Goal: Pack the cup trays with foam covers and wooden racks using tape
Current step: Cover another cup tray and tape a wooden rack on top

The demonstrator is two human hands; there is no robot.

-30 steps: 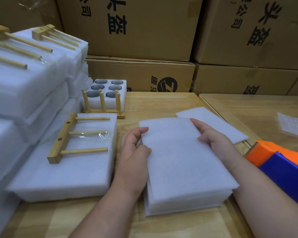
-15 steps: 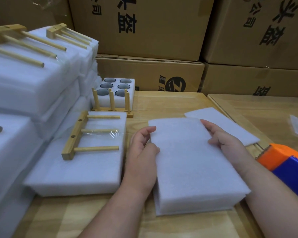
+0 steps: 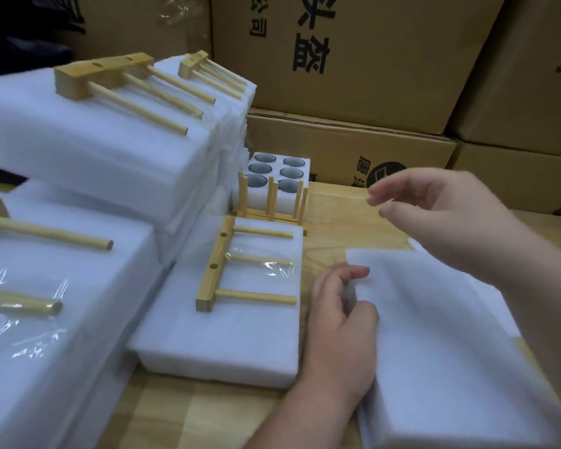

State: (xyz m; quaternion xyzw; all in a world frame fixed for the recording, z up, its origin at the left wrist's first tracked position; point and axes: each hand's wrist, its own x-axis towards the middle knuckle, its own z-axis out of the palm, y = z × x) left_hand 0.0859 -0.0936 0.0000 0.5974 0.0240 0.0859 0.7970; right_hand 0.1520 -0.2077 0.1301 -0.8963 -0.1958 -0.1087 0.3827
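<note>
Here, your left hand (image 3: 339, 332) steadies the soft, light foam cover (image 3: 441, 335) at its edge while your right hand (image 3: 441, 209), loosely open and empty, hovers above the tabletop (image 3: 337, 209).

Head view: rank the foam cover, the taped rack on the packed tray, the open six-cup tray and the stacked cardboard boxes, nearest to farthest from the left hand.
1. Foam cover: the left hand rests against its left edge.
2. Taped rack: lying flat, just to the hand's left.
3. Open six-cup tray: behind the rack, farther back on the table.
4. Cardboard boxes: stacked at the back.
</note>
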